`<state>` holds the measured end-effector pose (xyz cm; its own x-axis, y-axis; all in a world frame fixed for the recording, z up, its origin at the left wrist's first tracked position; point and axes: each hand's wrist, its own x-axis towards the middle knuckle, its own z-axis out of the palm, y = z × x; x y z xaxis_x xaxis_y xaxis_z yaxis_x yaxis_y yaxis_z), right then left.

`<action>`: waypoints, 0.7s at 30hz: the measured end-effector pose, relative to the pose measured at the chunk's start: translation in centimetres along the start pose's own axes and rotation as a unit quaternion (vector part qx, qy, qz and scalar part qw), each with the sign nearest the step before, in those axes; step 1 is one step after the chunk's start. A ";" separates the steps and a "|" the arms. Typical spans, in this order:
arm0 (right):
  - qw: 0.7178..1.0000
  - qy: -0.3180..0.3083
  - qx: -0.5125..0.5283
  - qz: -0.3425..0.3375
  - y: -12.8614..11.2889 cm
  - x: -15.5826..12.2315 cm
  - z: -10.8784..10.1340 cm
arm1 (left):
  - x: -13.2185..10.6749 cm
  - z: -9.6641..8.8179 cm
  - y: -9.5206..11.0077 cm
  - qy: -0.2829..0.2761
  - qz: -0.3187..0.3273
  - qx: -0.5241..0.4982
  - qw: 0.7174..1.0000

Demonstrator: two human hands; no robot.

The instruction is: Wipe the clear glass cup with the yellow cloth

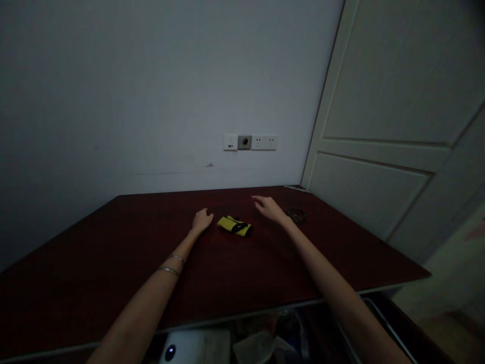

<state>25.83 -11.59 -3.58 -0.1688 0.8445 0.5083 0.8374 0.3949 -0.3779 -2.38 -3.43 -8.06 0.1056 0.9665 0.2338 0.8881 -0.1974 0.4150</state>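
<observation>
A folded yellow fabric item with black trim (235,226) lies on the dark red tabletop (242,273), between my two hands; its exact kind is unclear. Just left of it, my left hand (202,220) is low over the table, fingers loosely bent and the thumb slightly apart, with nothing visible in it. My right hand (267,208) is held to the right of and beyond the yellow item. Its fingers stretch out leftward and hold nothing. Neither hand appears to touch the fabric.
A small dark coiled object (296,215) lies beside my right wrist. Behind the table is a white wall with sockets (264,142); a white panelled door (379,167) stands at the right. Below the front edge, an open drawer space holds a white box-like object (204,346) and clutter.
</observation>
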 end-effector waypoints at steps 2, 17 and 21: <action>0.999 0.028 0.014 -0.007 0.3 -0.6 -3.1 | 0.8 -0.5 1.8 0.013 -0.008 -0.022 1.000; 0.980 0.088 0.065 0.169 12.9 -11.5 -10.7 | 0.1 6.6 22.9 -0.203 0.304 -0.137 0.921; 0.979 0.029 0.068 0.190 14.1 -12.1 -9.4 | -0.2 9.3 24.7 -0.230 0.312 -0.131 0.913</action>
<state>44.55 -19.60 -7.80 0.1744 0.9193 0.3527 0.7564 0.1043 -0.6457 23.69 -6.99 -5.99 0.7837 0.6080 0.1274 0.4607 -0.7064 0.5373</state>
